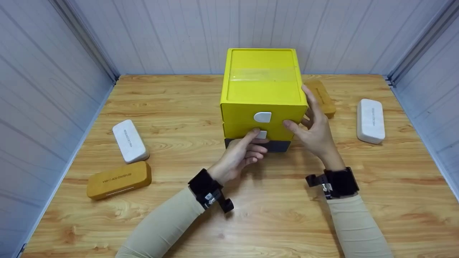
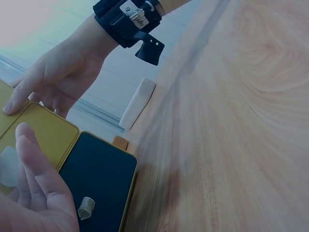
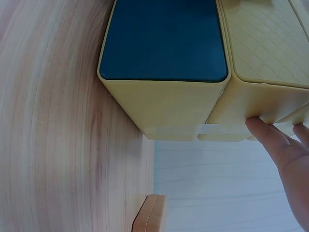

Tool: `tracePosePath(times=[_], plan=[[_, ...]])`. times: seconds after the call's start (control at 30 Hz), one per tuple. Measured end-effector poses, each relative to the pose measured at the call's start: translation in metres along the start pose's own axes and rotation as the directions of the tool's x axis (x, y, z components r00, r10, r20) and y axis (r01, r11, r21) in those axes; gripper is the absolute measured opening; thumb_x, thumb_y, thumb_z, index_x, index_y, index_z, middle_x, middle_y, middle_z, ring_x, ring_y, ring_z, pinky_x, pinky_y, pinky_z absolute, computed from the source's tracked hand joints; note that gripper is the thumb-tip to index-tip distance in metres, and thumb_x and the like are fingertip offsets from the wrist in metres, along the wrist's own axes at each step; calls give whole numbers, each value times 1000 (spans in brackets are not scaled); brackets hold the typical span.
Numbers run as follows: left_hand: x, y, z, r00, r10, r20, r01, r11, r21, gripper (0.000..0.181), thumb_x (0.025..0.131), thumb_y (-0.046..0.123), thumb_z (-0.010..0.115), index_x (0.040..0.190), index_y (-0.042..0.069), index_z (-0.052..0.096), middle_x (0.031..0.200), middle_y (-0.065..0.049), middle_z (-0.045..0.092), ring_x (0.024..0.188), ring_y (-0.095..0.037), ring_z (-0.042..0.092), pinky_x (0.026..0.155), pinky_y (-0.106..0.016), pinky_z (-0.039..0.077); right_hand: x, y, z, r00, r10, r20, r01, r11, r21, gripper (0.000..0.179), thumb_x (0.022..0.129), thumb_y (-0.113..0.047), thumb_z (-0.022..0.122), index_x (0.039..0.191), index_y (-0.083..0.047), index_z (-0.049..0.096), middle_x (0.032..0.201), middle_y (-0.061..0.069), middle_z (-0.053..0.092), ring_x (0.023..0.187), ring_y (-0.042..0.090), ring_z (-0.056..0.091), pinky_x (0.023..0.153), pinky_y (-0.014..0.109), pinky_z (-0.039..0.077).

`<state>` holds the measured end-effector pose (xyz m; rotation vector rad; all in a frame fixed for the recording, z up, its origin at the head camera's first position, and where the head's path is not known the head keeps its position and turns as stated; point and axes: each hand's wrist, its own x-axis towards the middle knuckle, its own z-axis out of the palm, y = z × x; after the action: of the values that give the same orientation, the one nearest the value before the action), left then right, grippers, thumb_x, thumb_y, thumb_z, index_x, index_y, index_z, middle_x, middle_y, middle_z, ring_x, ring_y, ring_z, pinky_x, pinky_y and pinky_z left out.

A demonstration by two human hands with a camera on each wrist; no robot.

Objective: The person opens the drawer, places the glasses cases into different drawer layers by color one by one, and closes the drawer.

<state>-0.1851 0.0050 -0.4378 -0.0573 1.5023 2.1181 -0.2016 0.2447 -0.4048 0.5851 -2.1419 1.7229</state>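
Note:
A yellow drawer box [image 1: 265, 89] with several stacked drawers stands on the table; its lowest front [image 1: 279, 146] is dark blue. The left hand [image 1: 236, 154] is at the middle drawer's white knob [image 1: 263, 134], thumb against it and bent fingers just below. Part of that knob is hidden by the hand. The right hand [image 1: 317, 134] grips the box's right front edge, thumb on the yellow front and fingers along the side. In the right wrist view, fingertips [image 3: 260, 128] press the side wall. The bottom drawer's knob [image 2: 86, 208] shows in the left wrist view.
At left lie a white case [image 1: 129, 141] and an orange-brown case [image 1: 119, 180]. Behind the right hand is another orange-brown case [image 1: 321, 98], with a second white case [image 1: 370, 121] farther right. Pale panel walls [image 1: 172, 36] enclose the table's back and sides.

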Motion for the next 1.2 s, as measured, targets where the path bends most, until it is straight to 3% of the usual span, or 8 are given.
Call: tracePosePath(times=[0.63, 1.0, 1.2], plan=[[-6, -3, -2, 1000, -12, 16, 11, 1000, 29, 55, 102, 56, 64, 122, 6, 79, 89, -4, 77, 68, -10, 66, 63, -19, 54, 1, 2, -2, 999, -33, 17, 33, 999, 18, 88, 97, -2, 75, 169, -22, 29, 170, -1, 37, 142, 37, 54, 104, 38, 58], [-12, -7, -3, 999, 12, 52, -15, 998, 67, 57, 104, 56, 61, 126, 5, 78, 89, -5, 76, 67, -10, 65, 63, -20, 54, 0, -2, -3, 999, 24, 23, -24, 999, 29, 86, 98, 1, 72, 169, -20, 27, 171, -2, 34, 146, 36, 50, 108, 36, 55], [-15, -8, -2, 998, 10, 55, -14, 997, 76, 57, 104, 56, 60, 124, 6, 78, 89, -5, 76, 67, -10, 65, 62, -19, 53, 0, -2, -5, 999, 26, 31, -27, 999, 34, 84, 100, 1, 69, 170, -20, 26, 172, -4, 32, 148, 36, 47, 112, 42, 52]])
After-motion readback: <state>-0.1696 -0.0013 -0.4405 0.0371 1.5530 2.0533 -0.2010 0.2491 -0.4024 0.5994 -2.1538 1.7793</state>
